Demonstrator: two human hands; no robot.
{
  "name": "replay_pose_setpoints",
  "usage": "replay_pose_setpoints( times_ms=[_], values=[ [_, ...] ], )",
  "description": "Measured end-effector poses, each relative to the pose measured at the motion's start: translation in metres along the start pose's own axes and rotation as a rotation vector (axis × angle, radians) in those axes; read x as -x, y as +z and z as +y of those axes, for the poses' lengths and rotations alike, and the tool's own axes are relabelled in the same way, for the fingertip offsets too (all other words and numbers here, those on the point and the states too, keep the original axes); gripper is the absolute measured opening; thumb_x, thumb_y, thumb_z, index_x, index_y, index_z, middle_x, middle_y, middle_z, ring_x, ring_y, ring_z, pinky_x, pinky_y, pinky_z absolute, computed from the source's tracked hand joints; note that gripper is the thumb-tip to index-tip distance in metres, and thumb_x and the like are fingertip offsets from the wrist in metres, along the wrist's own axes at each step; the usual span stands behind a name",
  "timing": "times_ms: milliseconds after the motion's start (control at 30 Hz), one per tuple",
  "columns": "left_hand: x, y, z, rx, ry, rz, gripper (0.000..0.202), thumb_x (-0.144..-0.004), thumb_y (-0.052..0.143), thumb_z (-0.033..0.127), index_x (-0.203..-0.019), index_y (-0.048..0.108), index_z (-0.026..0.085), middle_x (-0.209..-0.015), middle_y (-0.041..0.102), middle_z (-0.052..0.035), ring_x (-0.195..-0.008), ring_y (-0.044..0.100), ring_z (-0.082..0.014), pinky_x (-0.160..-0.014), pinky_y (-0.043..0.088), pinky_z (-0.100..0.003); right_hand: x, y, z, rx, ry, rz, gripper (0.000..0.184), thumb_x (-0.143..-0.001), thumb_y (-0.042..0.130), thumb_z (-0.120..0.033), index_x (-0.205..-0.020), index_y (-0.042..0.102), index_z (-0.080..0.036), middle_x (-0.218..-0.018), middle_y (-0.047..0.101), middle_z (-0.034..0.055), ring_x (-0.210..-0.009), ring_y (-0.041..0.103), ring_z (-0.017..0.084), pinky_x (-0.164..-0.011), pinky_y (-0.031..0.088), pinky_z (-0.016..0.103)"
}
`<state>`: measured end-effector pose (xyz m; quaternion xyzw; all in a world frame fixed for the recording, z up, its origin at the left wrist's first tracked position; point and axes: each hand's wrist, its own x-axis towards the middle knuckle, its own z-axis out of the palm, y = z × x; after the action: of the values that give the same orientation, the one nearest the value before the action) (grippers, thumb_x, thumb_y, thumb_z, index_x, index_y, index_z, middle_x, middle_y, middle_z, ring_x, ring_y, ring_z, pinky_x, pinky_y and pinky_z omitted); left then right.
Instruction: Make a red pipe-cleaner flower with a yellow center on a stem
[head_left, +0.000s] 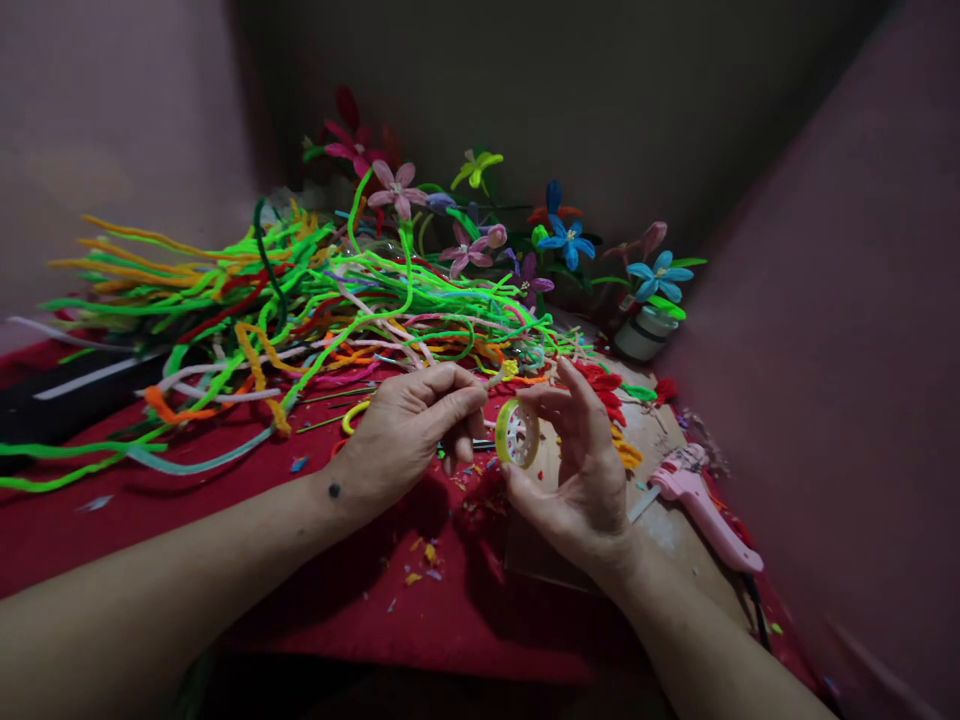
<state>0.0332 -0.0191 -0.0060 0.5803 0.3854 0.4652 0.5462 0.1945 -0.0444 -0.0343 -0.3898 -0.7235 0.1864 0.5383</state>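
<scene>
Facing each other above the front half of the red cloth-covered table [465, 635], two bare hands are shown. By the left hand [412, 425], nearly closed, a short pale stem with a fuzzy yellow tip [510, 369] is pinched between thumb and forefinger. By the right hand [585, 475], half open and curved, a narrow roll of yellow tape [505, 436] is gripped at its rim between thumb and fingertips, just beside the left hand. The back and left edges are occupied by a heap of bright green, orange and pink chenille stems [442, 285], above which a pale pink five-petalled chenille flower [397, 190] is raised. Near the right edge, a pink plastic glue gun [709, 515] is laid on a flat tan board [679, 555]. Small yellow scraps [430, 553] are scattered toward the front edge.
</scene>
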Motion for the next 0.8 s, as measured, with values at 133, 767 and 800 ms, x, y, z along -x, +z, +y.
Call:
replay_pose_setpoints(
  times_ms=[133, 767, 800],
  values=[
    [0.003, -0.001, -0.005, -0.141, 0.08, -0.026, 0.014, -0.083, 0.055, 0.028, -0.073, 0.057, 0.018, -0.057, 0.057, 0.0035, -0.044, 0.054, -0.0092, -0.045, 0.043, -0.02, -0.001, 0.001, 0.0, -0.08, 0.056, 0.01, 0.082, -0.065, 0.062, -0.008, -0.137, 0.029, -0.028, -0.109, 0.054, 0.007, -0.103, 0.056, 0.022, -0.095, 0.045, 0.043],
    [0.0, -0.014, -0.007, -0.649, 0.332, -0.027, 0.009, -0.075, 0.057, 0.023, -0.067, 0.059, 0.02, -0.053, 0.054, 0.0046, -0.044, 0.042, -0.0073, -0.045, 0.029, -0.02, -0.003, -0.008, 0.004, -0.261, 0.107, -0.205, 0.086, -0.068, 0.064, -0.016, -0.141, 0.022, -0.029, -0.112, 0.055, 0.0083, -0.108, 0.055, 0.024, -0.094, 0.046, 0.043],
    [0.0, -0.014, -0.007, -0.604, 0.304, -0.035, 0.009, -0.076, 0.056, 0.024, -0.067, 0.057, 0.02, -0.051, 0.053, 0.0051, -0.043, 0.042, -0.007, -0.043, 0.029, -0.019, -0.003, -0.008, 0.004, -0.271, 0.104, -0.208, 0.086, -0.068, 0.064, -0.015, -0.142, 0.021, -0.029, -0.112, 0.055, 0.0081, -0.109, 0.054, 0.024, -0.095, 0.045, 0.044]
  ],
)
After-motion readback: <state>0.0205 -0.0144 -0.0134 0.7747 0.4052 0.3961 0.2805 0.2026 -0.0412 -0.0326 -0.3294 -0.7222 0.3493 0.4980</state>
